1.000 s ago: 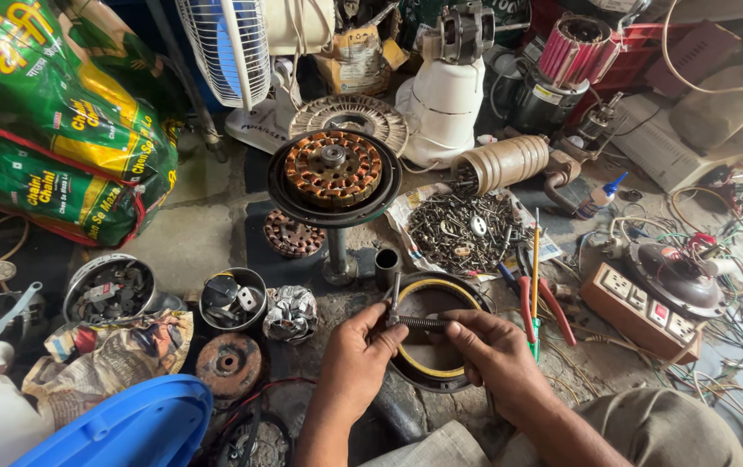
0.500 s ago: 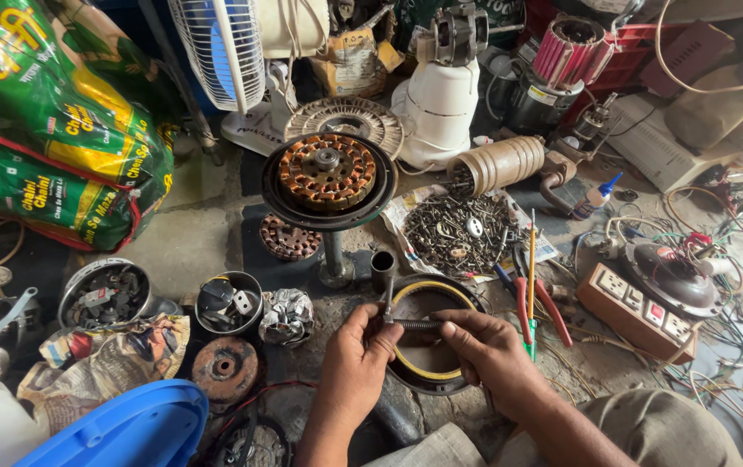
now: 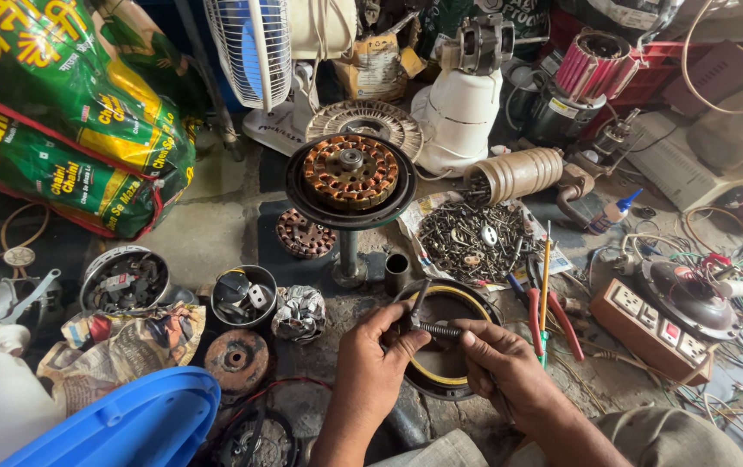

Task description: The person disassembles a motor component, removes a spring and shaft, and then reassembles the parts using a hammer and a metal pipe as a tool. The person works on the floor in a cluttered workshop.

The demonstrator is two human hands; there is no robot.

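My left hand (image 3: pixel 376 359) and my right hand (image 3: pixel 501 363) meet over a dark round fan cover with a yellow ring (image 3: pixel 440 372) lying on the floor. Together they grip a small dark metal tool (image 3: pixel 427 324) with a threaded rod and thin arms; the left fingers pinch its arm end, the right thumb and fingers press the rod's other end. Just beyond stands a copper-wound motor stator (image 3: pixel 350 173) on a black dish atop a metal post (image 3: pixel 350 259).
A sheet heaped with screws (image 3: pixel 471 238) lies right of the stator, with red-handled pliers (image 3: pixel 553 316) and a socket board (image 3: pixel 652 329) further right. Bowls of parts (image 3: pixel 242 298), a blue plastic tub (image 3: pixel 121 424), green sacks (image 3: pixel 69 130) and a white fan (image 3: pixel 259 52) crowd the left and back.
My hands have stayed over the round cover, shifting their grip slightly on the small tool. The view has dipped a little toward the hands.
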